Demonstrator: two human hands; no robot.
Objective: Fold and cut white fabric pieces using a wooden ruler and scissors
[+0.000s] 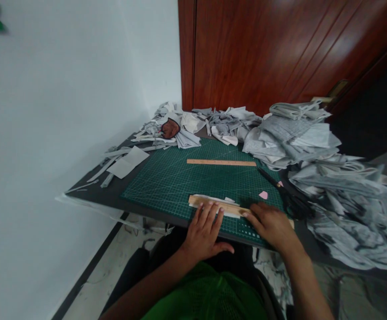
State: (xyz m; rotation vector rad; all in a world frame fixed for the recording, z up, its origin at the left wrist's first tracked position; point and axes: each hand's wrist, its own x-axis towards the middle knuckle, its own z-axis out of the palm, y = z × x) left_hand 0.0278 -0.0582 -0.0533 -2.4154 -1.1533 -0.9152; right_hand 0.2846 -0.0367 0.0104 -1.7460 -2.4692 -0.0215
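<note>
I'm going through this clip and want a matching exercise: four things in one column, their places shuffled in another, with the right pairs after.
Things:
1. Left hand
2. Scissors
3. Brown patch
4. Far ruler

Places:
A. Among the pale scraps near the wall corner
B. Across the far part of the green mat
C. On the near ruler
D. Beside the grey cloth on the right

Pairs: 1-C, 2-D, 3-A, 4-B
</note>
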